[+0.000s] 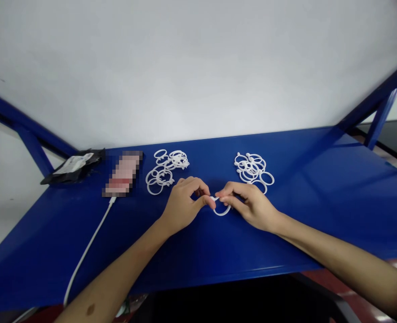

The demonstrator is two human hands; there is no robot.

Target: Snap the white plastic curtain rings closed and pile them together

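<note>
Work on the white ring (222,214), which the left grip (184,202) and right grip (255,205) both pinch, looks partway done, though its ends are too hidden to tell, while a left ring pile (178,159) and right ring pile (251,170) lie beyond the respective grips, unhandled.

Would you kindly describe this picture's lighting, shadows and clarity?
In the head view, the wall is brightest around its middle, a soft shadow streaks the table at right, pixelation masks the phone, and the held ring is fairly clear.
</note>
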